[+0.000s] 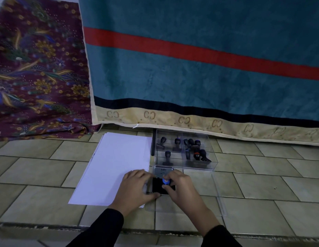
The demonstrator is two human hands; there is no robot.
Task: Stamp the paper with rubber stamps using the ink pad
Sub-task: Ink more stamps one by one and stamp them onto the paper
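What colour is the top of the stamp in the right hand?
Blue, on the stamp the right hand holds on the black ink pad. Head view shows it.

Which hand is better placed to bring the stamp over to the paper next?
Right. The right hand pinches the blue-topped stamp on the ink pad; the left hand holds the pad's edge, beside the paper.

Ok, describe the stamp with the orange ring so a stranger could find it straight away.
Below the hanging teal cloth, a clear plastic box stands on the tiled floor, right of the white paper. In its right half dark-handled stamps crowd together; the orange-ringed stamp sits near the front, the only one with a red-orange band round its handle.
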